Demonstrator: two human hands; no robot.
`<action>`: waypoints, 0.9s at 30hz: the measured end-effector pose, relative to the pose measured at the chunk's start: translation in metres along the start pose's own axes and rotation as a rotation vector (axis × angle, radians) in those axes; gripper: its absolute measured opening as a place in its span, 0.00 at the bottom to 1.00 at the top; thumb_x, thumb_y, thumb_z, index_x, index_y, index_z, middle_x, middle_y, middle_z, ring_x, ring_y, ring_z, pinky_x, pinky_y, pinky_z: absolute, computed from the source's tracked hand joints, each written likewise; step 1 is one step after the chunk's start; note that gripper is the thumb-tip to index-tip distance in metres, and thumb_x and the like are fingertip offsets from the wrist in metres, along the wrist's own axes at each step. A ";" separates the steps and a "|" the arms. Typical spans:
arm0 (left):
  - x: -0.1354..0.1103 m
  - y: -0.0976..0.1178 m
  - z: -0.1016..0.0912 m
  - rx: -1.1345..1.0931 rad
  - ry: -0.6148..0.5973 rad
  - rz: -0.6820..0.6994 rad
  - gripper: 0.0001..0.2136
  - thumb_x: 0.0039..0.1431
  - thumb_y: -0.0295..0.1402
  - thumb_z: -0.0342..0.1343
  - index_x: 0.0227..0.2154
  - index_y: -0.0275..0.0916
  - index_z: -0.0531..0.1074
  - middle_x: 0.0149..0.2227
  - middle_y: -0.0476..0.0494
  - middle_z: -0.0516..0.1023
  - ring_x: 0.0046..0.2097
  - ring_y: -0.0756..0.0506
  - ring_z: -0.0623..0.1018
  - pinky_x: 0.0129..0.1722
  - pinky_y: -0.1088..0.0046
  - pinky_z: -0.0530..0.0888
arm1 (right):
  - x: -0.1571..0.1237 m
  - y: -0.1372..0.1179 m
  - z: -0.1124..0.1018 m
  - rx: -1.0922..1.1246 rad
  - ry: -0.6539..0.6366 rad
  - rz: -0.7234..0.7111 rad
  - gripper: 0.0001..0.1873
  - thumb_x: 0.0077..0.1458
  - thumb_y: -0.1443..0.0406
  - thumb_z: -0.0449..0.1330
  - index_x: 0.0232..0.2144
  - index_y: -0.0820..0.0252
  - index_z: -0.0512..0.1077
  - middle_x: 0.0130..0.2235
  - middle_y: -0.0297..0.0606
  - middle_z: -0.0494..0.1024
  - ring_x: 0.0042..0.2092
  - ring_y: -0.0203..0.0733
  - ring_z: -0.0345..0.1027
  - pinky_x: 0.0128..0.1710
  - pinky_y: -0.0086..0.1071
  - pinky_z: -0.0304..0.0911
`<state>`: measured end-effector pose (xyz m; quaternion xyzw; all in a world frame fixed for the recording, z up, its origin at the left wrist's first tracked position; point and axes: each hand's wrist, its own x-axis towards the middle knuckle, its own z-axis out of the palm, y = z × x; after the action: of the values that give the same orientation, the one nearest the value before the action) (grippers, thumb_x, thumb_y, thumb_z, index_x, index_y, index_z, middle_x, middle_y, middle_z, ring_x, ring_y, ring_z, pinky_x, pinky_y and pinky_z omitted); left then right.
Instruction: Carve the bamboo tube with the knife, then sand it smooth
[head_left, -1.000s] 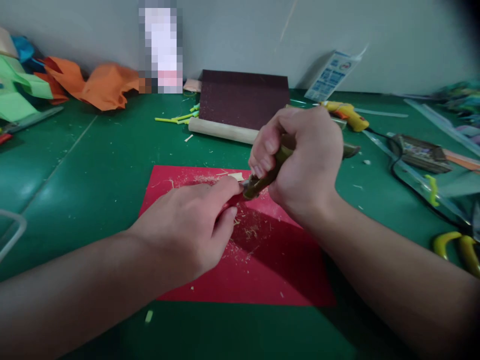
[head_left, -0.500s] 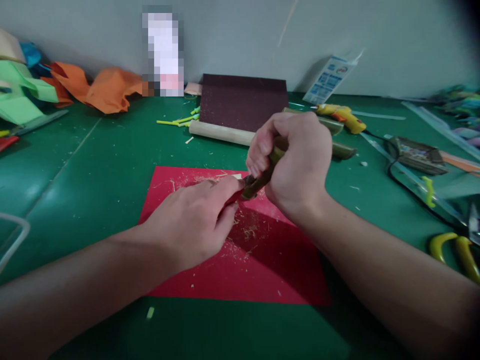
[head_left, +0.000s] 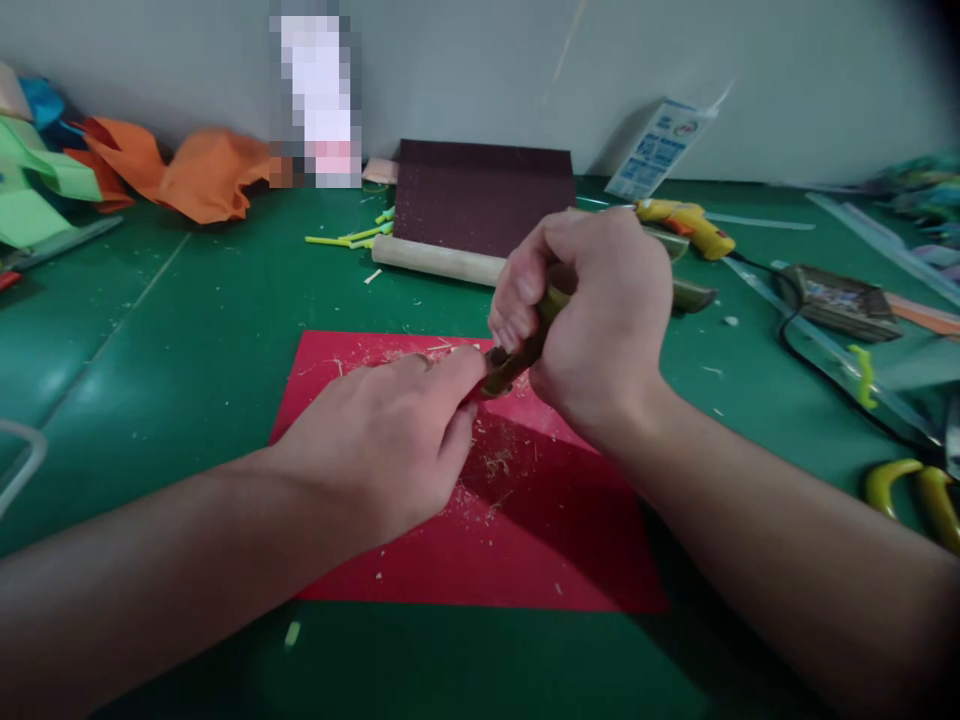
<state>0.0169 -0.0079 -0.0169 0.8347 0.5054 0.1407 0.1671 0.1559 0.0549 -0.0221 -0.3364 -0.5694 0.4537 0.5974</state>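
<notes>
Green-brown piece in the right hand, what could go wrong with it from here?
Two things, perhaps. The green-brown piece, gripped in the right hand, has its end right up against the left hand, so a slip could jab those fingers; what they hold is mostly hidden. And the shavings look loose on the red sheet, so a knock might scatter them across the green table.

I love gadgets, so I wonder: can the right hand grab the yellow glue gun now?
Probably not right now: the right hand is gripping a bamboo piece. If it let go, likely yes: the yellow glue gun lies just beyond it, with its handle uncovered.
</notes>
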 end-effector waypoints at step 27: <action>-0.003 -0.020 -0.010 -0.365 -0.028 -0.096 0.22 0.54 0.33 0.55 0.52 0.56 0.63 0.50 0.55 0.73 0.49 0.46 0.74 0.49 0.70 0.70 | 0.004 -0.007 -0.012 0.262 -0.124 0.073 0.17 0.52 0.63 0.49 0.12 0.55 0.58 0.12 0.29 0.56 0.16 0.34 0.51 0.17 0.32 0.49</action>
<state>-0.0048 -0.0005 -0.0165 0.7675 0.5083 0.2104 0.3292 0.1688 0.0571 -0.0154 -0.2474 -0.5286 0.5653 0.5829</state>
